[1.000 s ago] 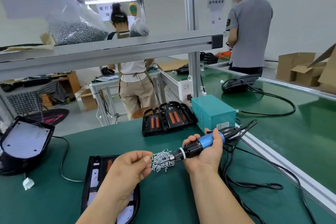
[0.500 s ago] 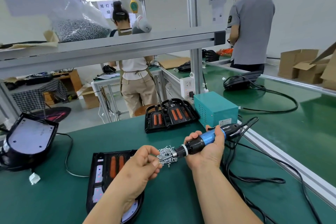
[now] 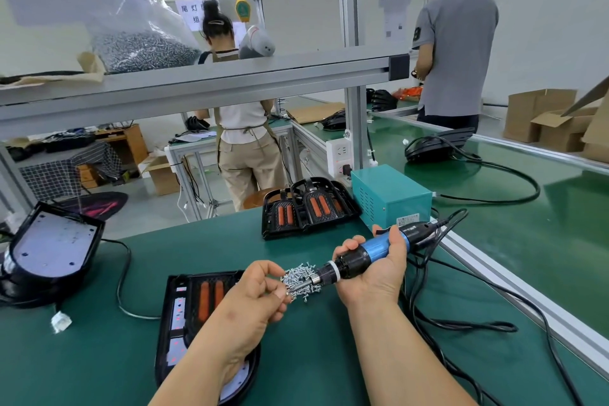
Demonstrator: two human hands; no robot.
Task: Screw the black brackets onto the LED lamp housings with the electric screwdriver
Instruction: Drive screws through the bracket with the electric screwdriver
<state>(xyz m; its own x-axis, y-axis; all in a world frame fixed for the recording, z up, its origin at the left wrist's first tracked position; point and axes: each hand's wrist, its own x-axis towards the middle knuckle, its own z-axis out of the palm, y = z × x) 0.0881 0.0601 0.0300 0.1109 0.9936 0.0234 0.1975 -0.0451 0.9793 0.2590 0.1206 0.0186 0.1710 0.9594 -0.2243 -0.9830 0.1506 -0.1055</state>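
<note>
My right hand (image 3: pixel 375 269) grips the blue and black electric screwdriver (image 3: pixel 372 252), its bit pointing left into a pile of small silver screws (image 3: pixel 301 278) on the green mat. My left hand (image 3: pixel 255 297) has its fingertips pinched at the screw pile by the bit; I cannot see whether it holds a screw. Under my left forearm lies an LED lamp housing (image 3: pixel 184 313) with a black bracket and two orange strips. Two black brackets (image 3: pixel 306 208) lie stacked farther back.
A teal power box (image 3: pixel 390 196) stands behind the screwdriver, its black cables (image 3: pixel 461 323) looping at the right by the aluminium rail (image 3: pixel 527 300). Another lamp housing (image 3: pixel 49 250) sits at the left with a wire. Two people work at benches behind the frame.
The view has tilted down a little, showing more of the housing under my left arm. Both hands stay at the screw pile, my left fingertips closer to the bit.
</note>
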